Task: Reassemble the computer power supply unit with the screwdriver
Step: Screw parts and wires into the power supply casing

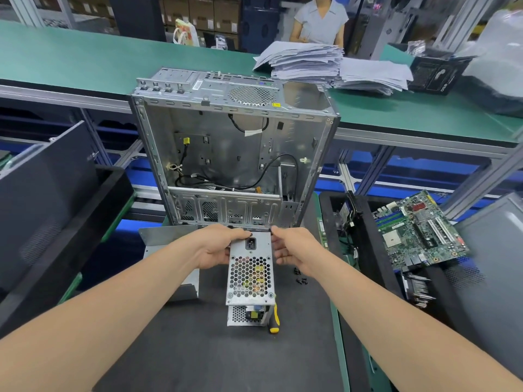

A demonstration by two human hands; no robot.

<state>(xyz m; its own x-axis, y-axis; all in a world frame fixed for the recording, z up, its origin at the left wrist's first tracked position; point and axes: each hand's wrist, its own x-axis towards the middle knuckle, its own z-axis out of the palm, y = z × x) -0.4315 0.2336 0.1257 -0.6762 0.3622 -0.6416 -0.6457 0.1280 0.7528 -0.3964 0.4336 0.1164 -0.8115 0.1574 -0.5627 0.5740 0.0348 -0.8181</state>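
Power supply unit (250, 274) gripped in my left hand (216, 248); right hand (294, 247) at three o'clock, grip unclear. Screwdriver (274, 321) lies untouched at five o'clock; screwing likely remains.

The screwdriver (274, 321) lay mostly hidden by the power supply unit (250, 275), its handle showing at five o'clock. At three o'clock, dark screws (300, 278) were too small to count. The top edge cut off a person (321, 21).
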